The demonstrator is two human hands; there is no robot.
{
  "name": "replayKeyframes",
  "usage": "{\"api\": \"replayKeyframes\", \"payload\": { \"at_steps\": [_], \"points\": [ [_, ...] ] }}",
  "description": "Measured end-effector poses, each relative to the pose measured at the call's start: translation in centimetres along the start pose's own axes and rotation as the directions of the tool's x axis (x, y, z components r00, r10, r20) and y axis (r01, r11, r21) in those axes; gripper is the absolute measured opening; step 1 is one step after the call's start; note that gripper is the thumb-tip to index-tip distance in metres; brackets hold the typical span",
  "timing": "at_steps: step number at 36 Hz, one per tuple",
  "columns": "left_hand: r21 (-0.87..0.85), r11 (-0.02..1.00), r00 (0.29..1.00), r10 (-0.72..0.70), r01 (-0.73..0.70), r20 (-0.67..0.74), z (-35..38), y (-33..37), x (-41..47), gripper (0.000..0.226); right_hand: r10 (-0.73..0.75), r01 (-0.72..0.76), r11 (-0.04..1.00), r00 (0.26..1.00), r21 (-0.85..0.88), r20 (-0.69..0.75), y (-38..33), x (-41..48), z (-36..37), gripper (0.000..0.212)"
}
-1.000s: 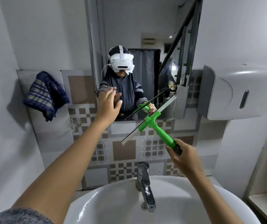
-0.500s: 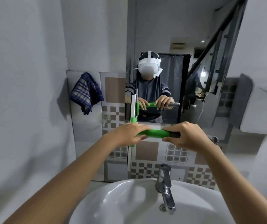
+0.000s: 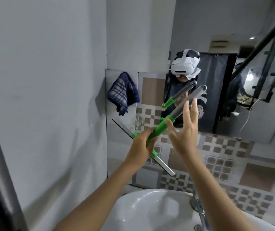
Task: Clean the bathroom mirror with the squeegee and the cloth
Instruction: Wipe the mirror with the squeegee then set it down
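My left hand (image 3: 141,147) grips the green part of the squeegee (image 3: 160,128) just above its blade. The blade runs diagonally from upper left to lower right, and the grey handle end points up right toward the mirror (image 3: 225,67). My right hand (image 3: 184,129) is beside the handle with fingers spread, holding nothing. A blue checked cloth (image 3: 123,93) hangs on the tiled wall left of the mirror. The mirror shows the reflection of a person wearing a headset and of the squeegee.
A white sink (image 3: 150,212) lies below my arms, with a chrome tap (image 3: 198,207) at its right. Patterned tiles (image 3: 225,160) cover the wall under the mirror. A plain grey wall (image 3: 41,97) stands close on the left.
The squeegee passed from my right hand to my left; half a second ago both hands held it level. My right hand has let go and opened. The view has swung left.
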State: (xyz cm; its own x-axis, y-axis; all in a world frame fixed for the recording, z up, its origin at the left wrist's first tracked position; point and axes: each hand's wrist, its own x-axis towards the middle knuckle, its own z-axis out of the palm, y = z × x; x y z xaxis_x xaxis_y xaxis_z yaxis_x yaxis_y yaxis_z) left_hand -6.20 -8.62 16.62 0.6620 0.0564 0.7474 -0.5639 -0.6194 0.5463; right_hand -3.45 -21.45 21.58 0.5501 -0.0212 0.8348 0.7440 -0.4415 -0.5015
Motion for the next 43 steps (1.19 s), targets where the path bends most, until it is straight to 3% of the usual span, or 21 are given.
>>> {"api": "replayKeyframes", "payload": {
  "at_steps": [5, 8, 17, 26, 43],
  "points": [
    [-0.161, 0.976, 0.986, -0.158, 0.148, -0.052, 0.4, -1.7, -1.5, 0.024, 0.159, -0.166, 0.954, 0.986, 0.248, 0.049, 0.1, -0.8, 4.5, 0.079],
    [-0.259, 0.934, 0.963, -0.265, 0.245, -0.044, 0.2, -3.4, -2.4, 0.026, 0.183, -0.207, 0.931, 0.977, 0.299, 0.107, 0.6, -1.5, 6.5, 0.083],
    [-0.264, 0.865, 0.897, -0.442, 0.427, 0.003, -1.2, -9.2, -6.2, 0.041, 0.220, -0.319, 0.904, 0.918, 0.285, 0.329, 2.8, -5.0, 12.4, 0.082],
    [-0.265, 0.757, 0.793, -0.606, 0.597, 0.058, -1.2, -12.6, -9.6, 0.038, 0.187, -0.315, 0.901, 0.903, 0.299, 0.386, 4.5, -9.2, 15.1, 0.081],
    [-0.242, 0.676, 0.715, -0.681, 0.697, 0.157, 1.0, -16.3, -11.7, 0.037, 0.235, -0.388, 0.888, 0.844, 0.246, 0.482, 8.5, -11.6, 16.8, 0.077]
  ]
}}
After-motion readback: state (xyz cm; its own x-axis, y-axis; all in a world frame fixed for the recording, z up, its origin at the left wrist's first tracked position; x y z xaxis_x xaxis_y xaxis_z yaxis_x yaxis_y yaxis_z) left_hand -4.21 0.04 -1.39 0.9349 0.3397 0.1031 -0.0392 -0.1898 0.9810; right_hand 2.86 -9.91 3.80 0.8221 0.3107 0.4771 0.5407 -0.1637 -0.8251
